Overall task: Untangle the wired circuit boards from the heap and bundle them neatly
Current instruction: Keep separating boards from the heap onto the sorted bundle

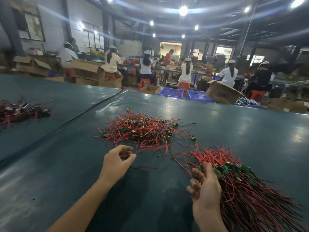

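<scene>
Now, left hand (117,158): on my feed it hovers just above the table, thumb and forefinger pinching a small yellow-tipped part (130,154) at the near edge of the heap.
Pinched piece: a red wire (147,150) runs from that part away to the right and back into the tangle, lifted a little off the surface.
Right hand (205,186): thumb up and fingers loosely curled, it rests against the board end of the bundle. I cannot tell from here whether it actually grips anything, since the bundle lies behind the hand.
Heap (143,129): a loose tangle of red and black wires with little green boards and yellow-and-blue parts sits mid-table, straight ahead of me and beyond both hands.
Bundle (242,181): the gathered boards lie right of the heap, green boards lined up beside my right thumb, with wires fanning out toward the lower right and upward toward the heap.
Table (50,164): a dark green sheet covers it, and a seam runs diagonally across the left side.
Second pile (20,111): more red wiring lies at the far left, well apart from the heap.
Background: past the table edge stand blue crates (168,92) and a cardboard box (222,93), and seated workers (185,71) face away from me at benches.
</scene>
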The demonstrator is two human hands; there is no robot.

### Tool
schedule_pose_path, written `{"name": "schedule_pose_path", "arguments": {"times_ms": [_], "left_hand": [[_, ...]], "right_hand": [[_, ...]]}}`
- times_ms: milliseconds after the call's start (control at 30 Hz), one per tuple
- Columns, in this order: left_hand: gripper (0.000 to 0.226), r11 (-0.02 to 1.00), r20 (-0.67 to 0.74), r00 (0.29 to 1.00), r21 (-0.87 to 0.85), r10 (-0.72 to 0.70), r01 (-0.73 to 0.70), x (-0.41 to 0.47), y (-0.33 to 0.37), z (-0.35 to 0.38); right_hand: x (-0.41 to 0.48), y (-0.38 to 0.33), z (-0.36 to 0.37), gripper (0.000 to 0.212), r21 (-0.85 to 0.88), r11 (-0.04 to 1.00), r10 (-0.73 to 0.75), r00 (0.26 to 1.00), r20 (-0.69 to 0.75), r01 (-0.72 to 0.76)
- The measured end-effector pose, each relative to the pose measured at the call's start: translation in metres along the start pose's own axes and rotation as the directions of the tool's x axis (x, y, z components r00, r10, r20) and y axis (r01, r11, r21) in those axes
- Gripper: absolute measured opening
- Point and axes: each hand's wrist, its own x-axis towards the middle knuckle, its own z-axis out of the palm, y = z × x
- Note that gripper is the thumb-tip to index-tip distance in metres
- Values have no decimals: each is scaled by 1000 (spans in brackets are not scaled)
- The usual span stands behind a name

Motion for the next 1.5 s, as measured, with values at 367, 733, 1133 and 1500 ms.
{"name": "schedule_pose_path", "arguments": {"times_ms": [367,733,1133,1500], "left_hand": [[33,643,445,879,-626,-170,441,-22,36,21],[23,754,687,720,-422,-96,503,-39,43,25],[52,766,685,707,-355,-178,536,-43,48,33],[51,676,551,802,-502,-231,539,-45,56,34]], "right_hand": [[-6,16,7,18,-285,958,39,975,217,25],[-14,24,9,24,-412,891,-42,937,346,192],[-19,21,11,21,-377,861,-172,895,413,340],[-11,22,7,25,-305,931,-129,963,237,200]]}}
